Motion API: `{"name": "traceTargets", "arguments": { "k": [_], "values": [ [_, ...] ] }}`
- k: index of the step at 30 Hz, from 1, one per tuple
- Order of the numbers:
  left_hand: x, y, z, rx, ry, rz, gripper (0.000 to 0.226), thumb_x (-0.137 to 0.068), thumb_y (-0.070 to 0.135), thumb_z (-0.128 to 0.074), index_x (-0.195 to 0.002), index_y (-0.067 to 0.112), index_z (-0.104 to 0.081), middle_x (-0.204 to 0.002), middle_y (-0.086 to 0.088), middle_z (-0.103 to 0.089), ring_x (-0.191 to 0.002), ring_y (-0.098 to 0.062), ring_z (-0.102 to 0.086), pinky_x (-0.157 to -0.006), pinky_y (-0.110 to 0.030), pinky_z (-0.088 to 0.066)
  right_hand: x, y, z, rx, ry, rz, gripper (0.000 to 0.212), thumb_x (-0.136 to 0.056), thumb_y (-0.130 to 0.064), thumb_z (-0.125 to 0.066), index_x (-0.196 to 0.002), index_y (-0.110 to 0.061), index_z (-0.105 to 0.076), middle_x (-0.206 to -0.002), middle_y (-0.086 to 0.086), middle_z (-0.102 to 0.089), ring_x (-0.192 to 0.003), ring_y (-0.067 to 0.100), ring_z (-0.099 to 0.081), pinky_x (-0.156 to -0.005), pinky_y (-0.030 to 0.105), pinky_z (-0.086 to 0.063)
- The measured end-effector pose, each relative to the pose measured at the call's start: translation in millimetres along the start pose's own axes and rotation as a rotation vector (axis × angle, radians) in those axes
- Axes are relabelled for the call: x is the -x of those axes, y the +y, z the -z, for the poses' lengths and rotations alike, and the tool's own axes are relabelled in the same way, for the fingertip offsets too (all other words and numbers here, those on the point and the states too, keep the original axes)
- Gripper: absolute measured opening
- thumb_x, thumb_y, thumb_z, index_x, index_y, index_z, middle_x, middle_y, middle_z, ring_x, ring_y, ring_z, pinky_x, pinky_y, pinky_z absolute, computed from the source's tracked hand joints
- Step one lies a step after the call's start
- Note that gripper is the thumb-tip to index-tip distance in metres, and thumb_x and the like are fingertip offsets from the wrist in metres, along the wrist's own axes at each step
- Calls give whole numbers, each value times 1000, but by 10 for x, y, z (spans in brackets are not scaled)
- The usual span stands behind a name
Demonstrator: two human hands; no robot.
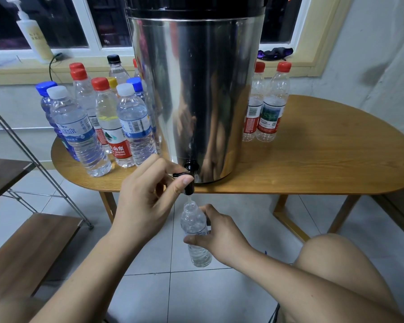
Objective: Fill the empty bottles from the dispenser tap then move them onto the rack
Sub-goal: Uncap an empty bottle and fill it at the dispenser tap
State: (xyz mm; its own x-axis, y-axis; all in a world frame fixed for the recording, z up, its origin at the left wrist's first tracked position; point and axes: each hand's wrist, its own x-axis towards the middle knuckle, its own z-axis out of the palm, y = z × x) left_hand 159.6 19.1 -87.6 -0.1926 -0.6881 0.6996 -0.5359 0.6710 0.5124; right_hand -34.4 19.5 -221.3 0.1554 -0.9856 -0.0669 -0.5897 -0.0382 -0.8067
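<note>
A tall steel dispenser (196,89) stands on the wooden table (313,164), its black tap (191,170) over the front edge. My left hand (149,197) pinches the tap lever with thumb and fingers. Water streams from the spout into an uncapped clear bottle (195,234). My right hand (217,234) grips that bottle around its middle and holds it upright under the tap, below the table edge. Several capped bottles (103,122) stand left of the dispenser. Two red-capped bottles (266,106) stand to its right.
A metal-framed rack with wooden shelves (28,248) stands at the left, beside the table. A pump bottle (34,33) and a dark cloth (275,53) lie on the windowsill behind. My bare knee (331,264) is at lower right over the tiled floor.
</note>
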Motion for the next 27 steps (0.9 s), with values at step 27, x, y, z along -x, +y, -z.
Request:
{"name": "traceTargets", "arguments": {
  "k": [27],
  "values": [
    [-27, -14, 11, -34, 0, -44, 15, -103, 26, -69, -96, 13, -72, -87, 13, -58, -80, -2, -61, -70, -24, -45, -27, 56, -46, -27, 30, 18, 64, -70, -63, -88, -120, -40, -56, -111, -19, -73, -105, 2, -69, -95, 39, -59]
  ]
}}
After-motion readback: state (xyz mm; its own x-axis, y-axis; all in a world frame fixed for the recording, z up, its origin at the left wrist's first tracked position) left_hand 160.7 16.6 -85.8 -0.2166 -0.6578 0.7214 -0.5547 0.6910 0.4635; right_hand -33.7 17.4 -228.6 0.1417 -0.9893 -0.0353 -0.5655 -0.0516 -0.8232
